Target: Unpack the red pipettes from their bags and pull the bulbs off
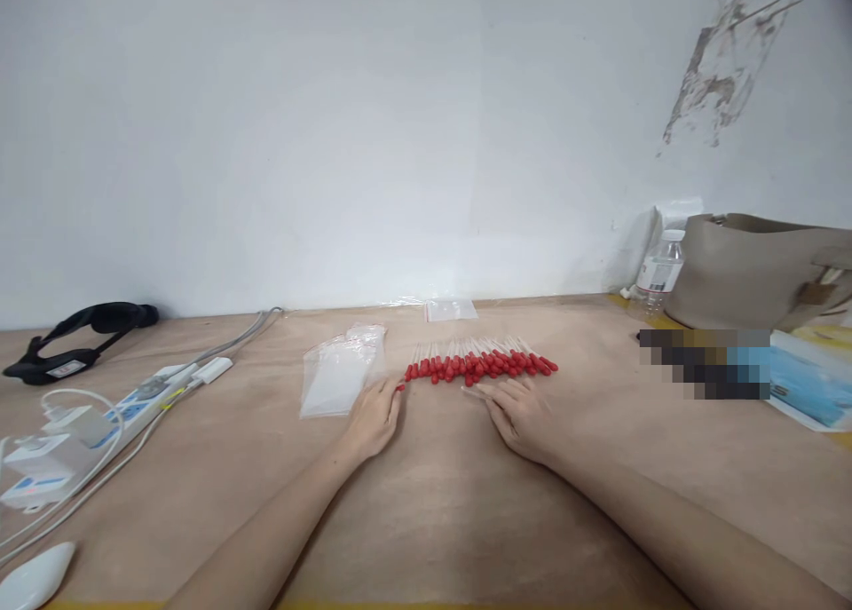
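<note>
A wide pile of red-tipped white sticks [479, 363] lies on the table ahead of me, red ends toward me. My left hand [374, 415] rests at the pile's left end, its fingers drawn together. A small red tip [400, 387] shows at those fingertips; the rest of that stick is hidden. Touching the left hand's outer side are clear zip bags [336, 375], spread over one another. My right hand [523, 416] is just in front of the pile, fingers bent and closed. From its fingertips juts a thin pale stick [472, 392], pointing left.
Another clear bag [451, 310] lies by the wall. On the left are a power strip [143, 407] with cables, a black strapped device [73, 344] and a white mouse-like object [36, 579]. A bottle [662, 264], a grey-brown bag [745, 273] and a blue package [808, 384] stand right.
</note>
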The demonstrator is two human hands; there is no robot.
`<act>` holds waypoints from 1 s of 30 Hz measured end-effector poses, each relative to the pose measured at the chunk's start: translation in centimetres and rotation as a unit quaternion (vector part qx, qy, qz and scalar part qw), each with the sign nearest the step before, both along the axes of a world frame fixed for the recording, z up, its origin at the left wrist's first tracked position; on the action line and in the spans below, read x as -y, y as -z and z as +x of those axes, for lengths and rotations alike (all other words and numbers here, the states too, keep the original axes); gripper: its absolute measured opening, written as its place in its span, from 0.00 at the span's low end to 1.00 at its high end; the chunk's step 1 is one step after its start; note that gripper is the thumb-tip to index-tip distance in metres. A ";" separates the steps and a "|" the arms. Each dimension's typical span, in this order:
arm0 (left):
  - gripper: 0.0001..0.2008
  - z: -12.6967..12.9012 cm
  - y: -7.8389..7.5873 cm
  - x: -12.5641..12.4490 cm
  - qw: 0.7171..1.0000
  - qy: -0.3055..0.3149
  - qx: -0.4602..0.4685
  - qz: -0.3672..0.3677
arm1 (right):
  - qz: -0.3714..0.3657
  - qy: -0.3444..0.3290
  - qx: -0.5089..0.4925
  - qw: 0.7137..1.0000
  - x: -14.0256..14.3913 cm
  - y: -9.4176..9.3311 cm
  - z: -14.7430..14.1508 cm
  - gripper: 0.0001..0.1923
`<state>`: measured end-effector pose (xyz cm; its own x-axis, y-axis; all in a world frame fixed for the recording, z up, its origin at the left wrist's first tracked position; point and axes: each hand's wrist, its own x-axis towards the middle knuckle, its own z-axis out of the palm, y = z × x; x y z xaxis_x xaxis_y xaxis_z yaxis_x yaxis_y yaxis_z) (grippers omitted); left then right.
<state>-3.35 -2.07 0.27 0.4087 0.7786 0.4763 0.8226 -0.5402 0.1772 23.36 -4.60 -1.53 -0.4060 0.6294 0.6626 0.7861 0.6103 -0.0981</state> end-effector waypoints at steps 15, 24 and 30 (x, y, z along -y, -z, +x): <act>0.11 -0.5 0.8 -1.3 0.999 -0.051 0.010 -0.012 | -0.032 0.003 0.044 0.999 -0.8 -0.2 -3.3 0.09; 0.10 1.9 -1.4 -1.4 0.997 -0.021 0.011 0.077 | -0.094 -0.021 0.036 0.995 -0.2 -0.8 -2.9 0.18; 0.10 6.1 -2.2 -3.4 0.995 0.025 -0.056 0.077 | -0.082 -0.024 0.009 0.996 0.3 -0.8 -2.2 0.19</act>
